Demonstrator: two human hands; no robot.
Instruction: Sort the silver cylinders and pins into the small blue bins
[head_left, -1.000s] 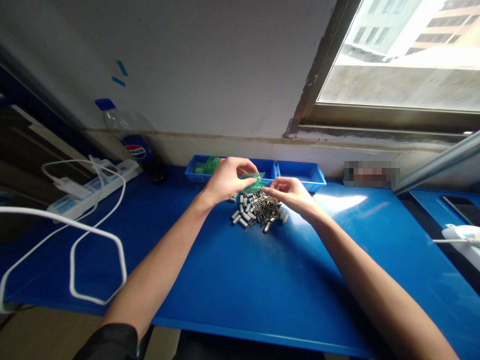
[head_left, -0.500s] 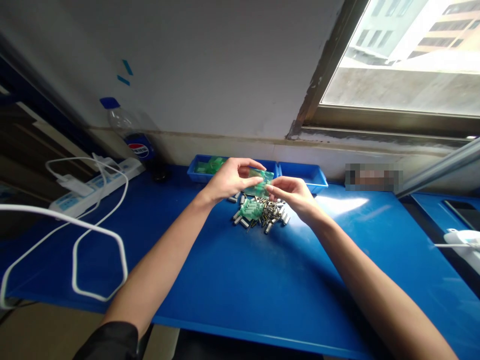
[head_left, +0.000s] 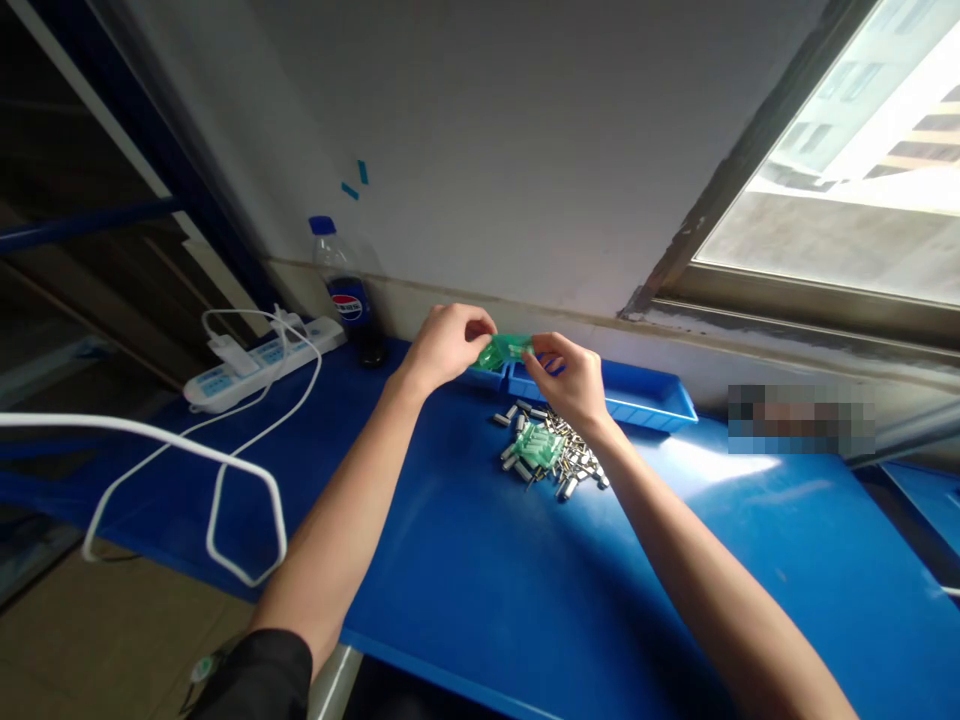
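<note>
Above the blue bins, a small translucent green bag (head_left: 516, 345) is held between my two hands, with pale pieces showing inside. My left hand (head_left: 446, 345) pinches its left edge with thumb and fingertips. Curled fingers of my right hand (head_left: 568, 378) grip the right side. Below them on the table, another green bag (head_left: 538, 447) lies on a pile of small metal cylinders and pins (head_left: 574, 468). Behind my hands, the left blue bin (head_left: 489, 379) is mostly hidden and has green bags in it.
The right blue bin (head_left: 651, 405) stands against the wall. A cola bottle (head_left: 349, 302) and a white power strip (head_left: 262, 367) are at the left. A looped white cable (head_left: 277, 500) crosses the left side of the blue table (head_left: 480, 590).
The view has swung left. My hands have carried the green bag back, away from the pile, to over the bins.
</note>
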